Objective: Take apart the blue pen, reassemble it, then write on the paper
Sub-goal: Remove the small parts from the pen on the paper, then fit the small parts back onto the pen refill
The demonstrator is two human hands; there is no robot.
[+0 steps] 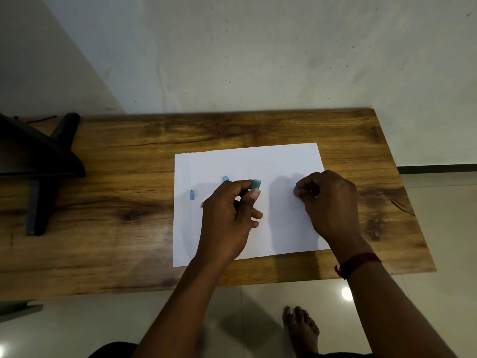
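Observation:
A white sheet of paper (247, 161) lies on the wooden table (129, 156). My left hand (227, 218) rests over the sheet's left half, pinching a translucent blue-green pen barrel (256, 184) between thumb and forefinger. My right hand (330, 202) is curled over the sheet's right half, fingertips closed on a small blue pen part (295, 188), mostly hidden. Two small blue pen pieces lie loose on the paper: one (192, 195) near the left edge, another (225, 179) just beyond my left knuckles.
A black stand with crossed legs (44, 161) sits on the table's left end. A grey wall rises behind the table. The tiled floor and a bare foot (302, 329) show below the table's front edge.

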